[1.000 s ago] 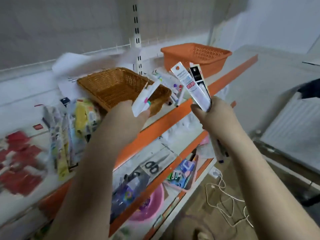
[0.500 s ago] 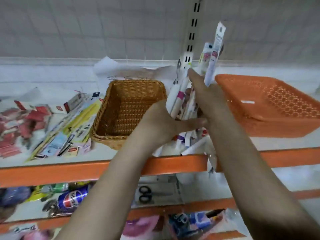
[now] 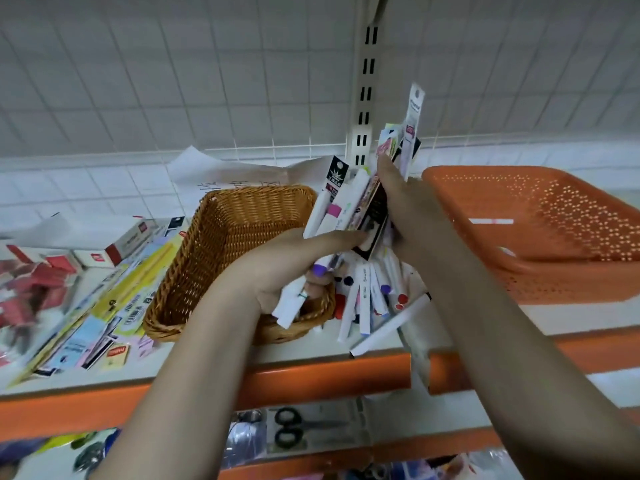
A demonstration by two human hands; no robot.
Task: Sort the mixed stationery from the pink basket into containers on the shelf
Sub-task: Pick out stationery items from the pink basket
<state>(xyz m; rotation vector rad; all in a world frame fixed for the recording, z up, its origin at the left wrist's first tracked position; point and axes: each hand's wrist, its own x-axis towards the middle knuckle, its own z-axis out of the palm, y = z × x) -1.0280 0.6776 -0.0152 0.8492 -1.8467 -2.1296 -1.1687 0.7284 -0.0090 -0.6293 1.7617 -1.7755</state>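
- Head view, hands: both hands meet above the upper shelf (image 3: 242, 355), between the two baskets; left hand (image 3: 291, 268) has its fingers curled round a bundle of packaged pens (image 3: 341, 209), thumb stretched right along the packets; right hand (image 3: 412, 209) closes on the same bundle from the right, fingers wrapped behind it and mostly hidden, so their exact lie cannot be told.
- Head view, bundle: packets stand roughly upright and fan out at the top; tallest white packet (image 3: 414, 126) rises at the far right of the fan; lower ends poke out beneath the left hand.
- Head view, containers: wicker basket (image 3: 221, 258) sits just left of the hands; orange plastic basket (image 3: 540, 233) sits to the right, with one small white strip inside.
- Head view, shelf: loose pens (image 3: 370, 306) lie in a pile between the baskets, under the hands; flat stationery packets (image 3: 104, 317) and red-and-white boxes (image 3: 114, 244) spread to the left.
- Head view, below: packaged scissors (image 3: 294, 431) lie on the lower shelf; pink basket cannot be made out.
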